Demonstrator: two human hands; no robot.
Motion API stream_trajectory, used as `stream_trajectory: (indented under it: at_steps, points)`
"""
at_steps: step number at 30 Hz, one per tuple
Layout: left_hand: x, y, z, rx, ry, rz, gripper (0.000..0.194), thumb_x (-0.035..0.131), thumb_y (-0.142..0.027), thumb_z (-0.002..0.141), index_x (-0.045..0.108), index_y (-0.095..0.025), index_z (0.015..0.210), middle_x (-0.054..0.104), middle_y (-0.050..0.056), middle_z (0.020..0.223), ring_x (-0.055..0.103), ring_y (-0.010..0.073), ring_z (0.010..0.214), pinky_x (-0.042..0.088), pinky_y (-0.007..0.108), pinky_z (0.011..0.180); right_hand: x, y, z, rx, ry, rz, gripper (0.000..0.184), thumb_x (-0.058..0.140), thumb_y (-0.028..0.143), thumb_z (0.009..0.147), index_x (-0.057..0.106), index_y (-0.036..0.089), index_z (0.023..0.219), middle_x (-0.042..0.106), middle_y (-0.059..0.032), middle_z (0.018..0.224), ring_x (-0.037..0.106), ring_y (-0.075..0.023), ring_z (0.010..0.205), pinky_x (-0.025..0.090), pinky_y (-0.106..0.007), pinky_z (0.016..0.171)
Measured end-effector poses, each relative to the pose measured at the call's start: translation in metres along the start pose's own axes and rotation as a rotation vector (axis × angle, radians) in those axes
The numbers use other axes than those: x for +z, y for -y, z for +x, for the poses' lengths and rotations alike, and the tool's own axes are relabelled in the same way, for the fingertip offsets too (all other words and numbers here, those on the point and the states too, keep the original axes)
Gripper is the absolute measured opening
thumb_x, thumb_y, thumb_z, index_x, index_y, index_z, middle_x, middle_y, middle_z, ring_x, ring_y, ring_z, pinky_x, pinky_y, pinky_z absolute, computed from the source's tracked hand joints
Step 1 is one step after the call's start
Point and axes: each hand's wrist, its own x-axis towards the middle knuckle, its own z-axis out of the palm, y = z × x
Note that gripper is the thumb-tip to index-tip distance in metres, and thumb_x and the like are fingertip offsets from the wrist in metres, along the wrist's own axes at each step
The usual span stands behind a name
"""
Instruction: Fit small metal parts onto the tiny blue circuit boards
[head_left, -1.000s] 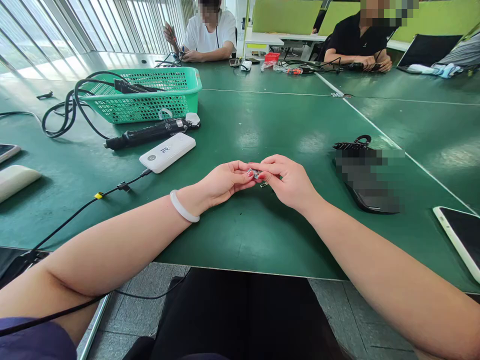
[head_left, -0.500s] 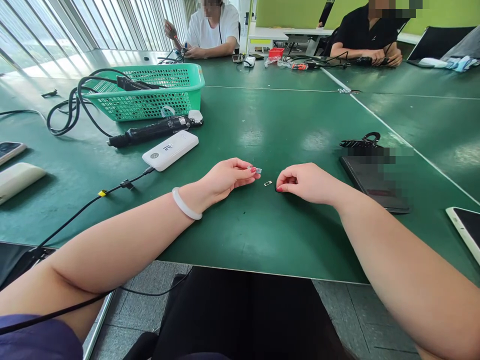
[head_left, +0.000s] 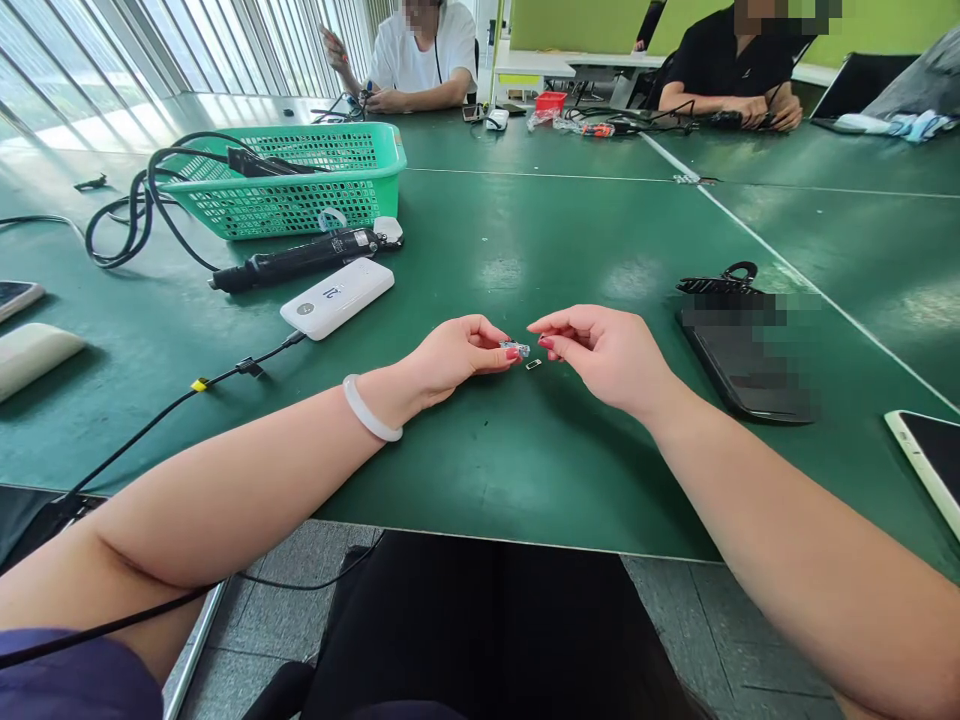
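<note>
My left hand (head_left: 459, 352), with a white bangle at the wrist, pinches a small clear plastic piece (head_left: 523, 349) between thumb and fingers, a little above the green table (head_left: 480, 470). Just to its right, my right hand (head_left: 592, 345) is closed in a pinch at thumb and forefinger. What sits in that pinch is too small to make out. A gap remains between the right fingertips and the clear piece. Below the two hands, a tiny light-rimmed rectangular part (head_left: 533, 364) lies flat on the table.
On the left are a white power bank (head_left: 337, 298) with a black cable, a black electric screwdriver (head_left: 300, 262) and a green basket (head_left: 386, 180). A black pouch (head_left: 739, 370) and a phone (head_left: 926, 455) lie right. Two people sit across the table.
My right hand has lifted off the table and moved up and left, close to the clear piece. My left hand has stayed almost in place, with more of the clear piece showing.
</note>
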Motion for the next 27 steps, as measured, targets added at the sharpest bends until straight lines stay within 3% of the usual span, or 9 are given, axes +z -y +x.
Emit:
stream_trajectory:
  at_steps: [6, 23, 27]
  points:
    - [0.0, 0.001, 0.0, 0.018, 0.015, 0.019, 0.026, 0.076, -0.01, 0.064, 0.051, -0.011, 0.072, 0.067, 0.003, 0.072, 0.066, 0.0122, 0.074, 0.049, 0.036, 0.084, 0.006, 0.002, 0.0, -0.059, -0.111, -0.092, 0.013, 0.061, 0.018, 0.076, 0.072, 0.024, 0.078, 0.069, -0.0003, 0.081, 0.061, -0.0166, 0.078, 0.048, -0.033, 0.075]
    - [0.001, -0.001, 0.0, 0.043, -0.018, 0.017, 0.024, 0.073, -0.008, 0.065, 0.051, -0.012, 0.07, 0.066, 0.001, 0.066, 0.065, 0.0101, 0.069, 0.05, 0.034, 0.082, 0.011, 0.001, -0.002, -0.122, -0.056, -0.107, 0.015, 0.063, 0.019, 0.078, 0.075, 0.028, 0.081, 0.071, 0.0012, 0.08, 0.061, -0.0185, 0.087, 0.049, -0.036, 0.081]
    - [0.001, -0.001, 0.0, 0.038, -0.02, -0.01, 0.023, 0.073, -0.008, 0.067, 0.051, -0.012, 0.07, 0.066, 0.0, 0.067, 0.065, 0.0098, 0.069, 0.05, 0.034, 0.083, 0.013, 0.003, -0.004, -0.131, -0.097, -0.167, 0.013, 0.066, 0.022, 0.077, 0.075, 0.029, 0.083, 0.07, 0.0006, 0.077, 0.061, -0.0182, 0.083, 0.049, -0.035, 0.076]
